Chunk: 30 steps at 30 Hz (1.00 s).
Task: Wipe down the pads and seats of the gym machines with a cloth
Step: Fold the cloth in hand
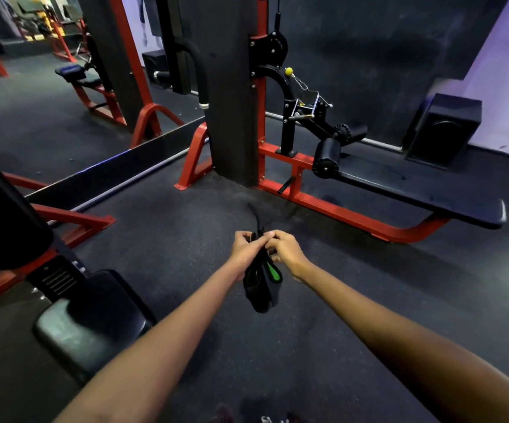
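Head view: both hands, left hand [245,249] and right hand [283,248], pinch the cloth [262,282] hanging between them.

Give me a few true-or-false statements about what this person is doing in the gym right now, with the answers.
1. Both hands hold the cloth. True: the left hand and right hand pinch its top together.
2. The cloth is spread flat on the long bench seat. False: it hangs bunched between the hands, above the floor.
3. The cloth is dark with green parts. True.
4. The machine frame under the bench is blue. False: it is red.
5. A round roller pad sits at the bench's near-tower end. True.
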Motion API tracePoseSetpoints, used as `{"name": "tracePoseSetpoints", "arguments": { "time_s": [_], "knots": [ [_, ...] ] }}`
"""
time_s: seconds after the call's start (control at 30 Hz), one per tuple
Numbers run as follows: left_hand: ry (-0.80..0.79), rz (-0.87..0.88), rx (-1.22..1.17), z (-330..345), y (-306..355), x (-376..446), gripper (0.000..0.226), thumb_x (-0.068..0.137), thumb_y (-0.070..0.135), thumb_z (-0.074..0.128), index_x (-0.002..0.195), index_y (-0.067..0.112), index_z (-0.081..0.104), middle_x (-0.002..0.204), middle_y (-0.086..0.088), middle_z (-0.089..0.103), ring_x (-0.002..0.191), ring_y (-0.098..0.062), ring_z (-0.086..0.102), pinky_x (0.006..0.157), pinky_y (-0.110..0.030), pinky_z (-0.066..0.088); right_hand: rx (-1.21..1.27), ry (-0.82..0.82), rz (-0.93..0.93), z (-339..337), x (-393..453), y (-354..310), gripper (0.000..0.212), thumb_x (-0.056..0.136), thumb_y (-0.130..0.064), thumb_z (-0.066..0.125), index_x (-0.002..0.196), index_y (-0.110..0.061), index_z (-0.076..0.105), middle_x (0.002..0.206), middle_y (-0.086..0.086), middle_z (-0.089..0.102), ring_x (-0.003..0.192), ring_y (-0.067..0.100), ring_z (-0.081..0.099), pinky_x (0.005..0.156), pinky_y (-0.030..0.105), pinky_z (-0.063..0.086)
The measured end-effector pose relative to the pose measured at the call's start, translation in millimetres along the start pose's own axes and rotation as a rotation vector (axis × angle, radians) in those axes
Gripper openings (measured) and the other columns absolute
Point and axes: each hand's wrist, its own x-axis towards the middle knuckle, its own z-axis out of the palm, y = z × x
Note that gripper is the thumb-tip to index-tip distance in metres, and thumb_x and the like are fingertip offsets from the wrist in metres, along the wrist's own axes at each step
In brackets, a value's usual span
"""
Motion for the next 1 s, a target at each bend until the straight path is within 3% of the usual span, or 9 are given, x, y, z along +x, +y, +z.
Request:
{"name": "tracePoseSetpoints", "arguments": {
  "time_s": [0.2,0.27,0.37,0.47,0.6,0.73,0.83,0.9,1.0],
  "knots": [
    [0.16,0.015,-0.183,-3.2,0.6,-5.2,0.03,0.081,0.003,0.062,0.099,0.013,0.041,0.081,-0.003,0.051,0.065,-0.011,0.051,0.05,-0.018,0.044,0.189,-0.087,0.063,-9.3,-8.7,-6.0,0.032,0.085,0.015,0.043,0.11,-0.003,0.053,0.091,0.014,0.065,0.077,0.017,0.061,0.064,0.015,0.049],
    [0.243,0.01,-0.254,-1.6,-1.0,-5.5,0.032,0.081,-0.001,0.06,0.1,0.011,0.038,0.081,-0.005,0.05,0.062,-0.011,0.048,0.051,-0.019,0.042,0.031,-0.055,-0.002,-7.9,-12.3,3.9,0.029,0.086,-0.001,0.063,0.112,-0.005,0.054,0.108,0.014,0.065,0.093,0.018,0.06,0.072,0.016,0.048],
    [0.364,-0.071,-0.382,-1.9,-2.4,-3.8,0.034,0.082,-0.001,0.06,0.103,0.008,0.035,0.088,-0.012,0.053,0.067,-0.019,0.055,0.062,-0.028,0.05,-0.386,-0.109,-0.126,-4.2,-21.5,21.4,0.068,0.071,-0.034,0.082,0.126,-0.013,0.046,0.121,0.002,0.056,0.11,0.016,0.054,0.088,0.026,0.045],
    [0.393,-0.191,-0.553,-5.3,-0.6,-2.0,0.033,0.082,-0.001,0.061,0.103,0.007,0.037,0.094,-0.022,0.058,0.07,-0.027,0.059,0.063,-0.038,0.054,-0.639,-0.002,-0.246,2.4,-28.6,35.4,0.089,0.062,-0.04,0.085,0.134,-0.019,0.036,0.126,0.003,0.055,0.115,0.021,0.053,0.094,0.037,0.046],
    [0.365,-0.262,-0.649,-11.1,1.8,-5.1,0.022,0.083,-0.004,0.062,0.085,0.004,0.042,0.086,-0.019,0.057,0.061,-0.02,0.055,0.039,-0.023,0.051,-0.588,0.219,-0.254,13.0,-24.8,43.6,0.067,0.072,-0.026,0.076,0.127,-0.022,0.039,0.109,0.008,0.065,0.1,0.026,0.061,0.08,0.036,0.051],
    [0.309,-0.319,-0.581,-25.9,-6.5,-6.8,0.058,0.073,0.025,0.076,0.117,0.001,0.047,0.116,-0.017,0.057,0.085,-0.026,0.061,0.063,-0.036,0.056,-0.316,0.248,-0.295,8.6,-18.8,38.5,0.05,0.071,-0.001,0.07,0.109,-0.02,0.042,0.084,0.004,0.067,0.077,0.021,0.063,0.066,0.026,0.049],
    [0.422,0.042,-0.08,-39.9,-18.0,-21.4,0.076,0.074,0.023,0.073,0.137,0.004,0.037,0.138,-0.009,0.037,0.125,-0.026,0.042,0.102,-0.039,0.038,-0.268,0.201,-0.31,2.5,-16.5,31.8,0.05,0.069,0.003,0.072,0.101,-0.018,0.041,0.077,0.004,0.069,0.071,0.017,0.062,0.062,0.019,0.044],
    [0.219,0.474,0.231,-45.9,-22.2,-36.3,0.077,0.068,0.02,0.068,0.138,0.006,0.038,0.135,0.001,0.036,0.126,-0.015,0.036,0.109,-0.031,0.028,-0.248,0.142,-0.313,-0.2,-17.4,25.7,0.05,0.068,0.004,0.074,0.099,-0.015,0.039,0.077,0.006,0.069,0.068,0.013,0.06,0.062,0.019,0.045],
    [-0.14,0.69,0.626,-45.2,-19.7,-46.2,0.079,0.061,0.023,0.061,0.136,0.01,0.038,0.129,0.012,0.037,0.122,-0.007,0.036,0.115,-0.035,0.02,-0.29,0.027,-0.342,-0.9,-16.2,18.2,0.053,0.066,0.005,0.075,0.095,-0.016,0.036,0.075,0.008,0.068,0.064,0.012,0.054,0.059,0.022,0.043]
  ]
}}
